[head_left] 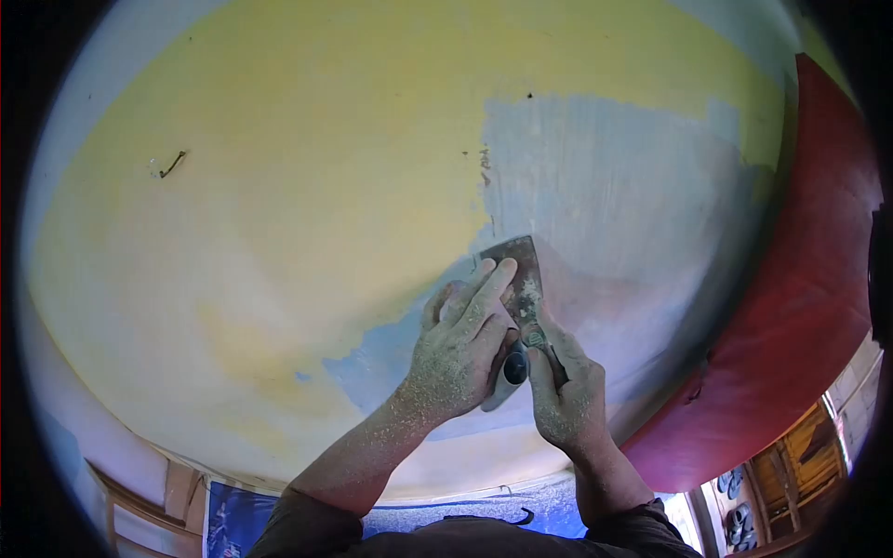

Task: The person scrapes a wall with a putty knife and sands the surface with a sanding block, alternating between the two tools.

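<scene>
A paint scraper (526,288) with a worn metal blade is pressed against the wall, its blade edge near the border between yellow paint (335,167) and a bare grey-blue patch (614,177). My left hand (458,349) holds the scraper from the left, two fingers laid along the blade. From the right, my right hand (569,395) is closed around the lower blade and handle (514,367). Pale dust coats both hands and forearms. Another blue scraped area (377,358) shows to the left of my left wrist.
A large red sheet or panel (781,316) curves along the right side. A bent hook (173,165) sticks out of the wall at upper left. Below lies a dusty blue sheet (237,516). Shoes (740,525) and a wooden frame (791,465) are at lower right.
</scene>
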Tool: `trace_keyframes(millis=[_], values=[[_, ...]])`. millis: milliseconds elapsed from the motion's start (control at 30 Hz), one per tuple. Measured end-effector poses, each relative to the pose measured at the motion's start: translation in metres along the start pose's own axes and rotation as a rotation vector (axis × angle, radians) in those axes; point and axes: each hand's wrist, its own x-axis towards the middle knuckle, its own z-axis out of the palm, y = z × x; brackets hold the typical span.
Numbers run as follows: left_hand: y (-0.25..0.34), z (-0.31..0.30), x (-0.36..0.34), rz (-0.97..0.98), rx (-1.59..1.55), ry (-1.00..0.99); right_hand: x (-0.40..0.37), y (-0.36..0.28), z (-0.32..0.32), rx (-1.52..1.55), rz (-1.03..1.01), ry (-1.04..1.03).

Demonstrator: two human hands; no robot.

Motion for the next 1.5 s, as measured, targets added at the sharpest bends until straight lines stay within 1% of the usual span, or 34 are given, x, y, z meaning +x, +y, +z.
trace_keyframes(millis=[33, 133, 167, 233, 300, 367, 433, 500, 533, 633, 667, 733, 833, 867, 933, 967, 1033, 1067, 1167, 1200, 1300, 1333, 1367, 1433, 1500], values=[[-0.001, 0.000, 0.000, 0.002, 0.028, 0.006, 0.001, -0.001, -0.002, -0.002, 0.033, -0.021], [-0.004, -0.008, 0.011, -0.024, 0.100, 0.029, 0.021, -0.006, 0.003, 0.054, 0.034, -0.047], [-0.007, -0.011, 0.012, -0.020, 0.118, 0.041, 0.019, -0.003, 0.004, 0.045, -0.017, -0.025], [-0.002, -0.013, 0.007, -0.018, 0.096, -0.009, 0.015, 0.008, 0.012, 0.030, -0.132, 0.022], [0.002, -0.011, -0.006, -0.028, 0.068, -0.057, -0.004, 0.015, 0.011, -0.016, -0.122, 0.026], [0.005, 0.003, -0.020, -0.052, 0.029, -0.084, -0.007, 0.013, 0.011, -0.039, -0.095, 0.005], [0.001, 0.001, -0.014, -0.050, 0.050, -0.040, -0.003, 0.001, 0.008, -0.036, -0.017, -0.025], [0.000, -0.008, -0.001, -0.045, 0.066, 0.011, 0.007, -0.008, 0.008, -0.001, -0.002, -0.030], [-0.003, -0.011, 0.001, -0.010, 0.075, 0.042, 0.010, -0.011, 0.007, 0.017, 0.003, -0.027], [0.002, -0.015, -0.005, -0.025, 0.044, -0.051, -0.002, -0.006, 0.011, -0.060, -0.072, 0.002], [0.001, -0.008, -0.014, -0.026, 0.038, -0.065, -0.007, -0.002, 0.014, -0.062, -0.088, 0.017], [-0.004, -0.003, -0.016, -0.016, 0.039, -0.033, -0.010, 0.004, 0.019, -0.072, -0.128, 0.043], [-0.012, -0.009, -0.004, -0.019, 0.038, 0.004, 0.011, -0.014, 0.013, -0.099, -0.012, -0.037], [-0.010, -0.017, 0.002, -0.022, 0.044, 0.008, 0.016, -0.018, 0.015, 0.010, 0.017, -0.022], [-0.007, -0.021, 0.006, -0.016, 0.038, 0.021, 0.010, -0.013, 0.013, 0.004, -0.039, 0.007], [-0.005, -0.019, 0.001, -0.014, 0.044, -0.010, 0.007, -0.010, 0.015, 0.002, -0.070, 0.023], [-0.002, -0.009, -0.017, -0.017, 0.052, -0.070, -0.010, 0.002, 0.019, -0.011, -0.049, 0.028], [-0.003, -0.001, -0.024, -0.015, 0.053, -0.060, -0.015, 0.005, 0.021, -0.022, -0.039, 0.025], [-0.003, -0.007, -0.012, -0.028, 0.059, -0.036, -0.002, -0.013, 0.014, -0.029, 0.062, -0.013], [-0.003, -0.014, -0.005, -0.045, 0.081, -0.059, 0.003, -0.015, 0.016, -0.017, 0.052, -0.001], [-0.009, -0.018, -0.002, -0.008, 0.118, -0.016, 0.004, -0.012, 0.024, -0.010, -0.006, 0.036], [-0.005, -0.017, -0.005, -0.049, 0.139, -0.090, -0.003, -0.002, 0.025, -0.030, -0.043, 0.048], [-0.004, -0.014, -0.011, -0.042, 0.116, -0.089, -0.008, 0.003, 0.027, -0.051, -0.079, 0.059], [-0.003, -0.005, -0.020, -0.038, 0.067, -0.080, -0.010, 0.002, 0.027, -0.049, -0.017, 0.036], [-0.009, -0.007, -0.014, -0.024, 0.090, -0.075, -0.009, -0.003, 0.025, -0.027, 0.033, 0.021]])
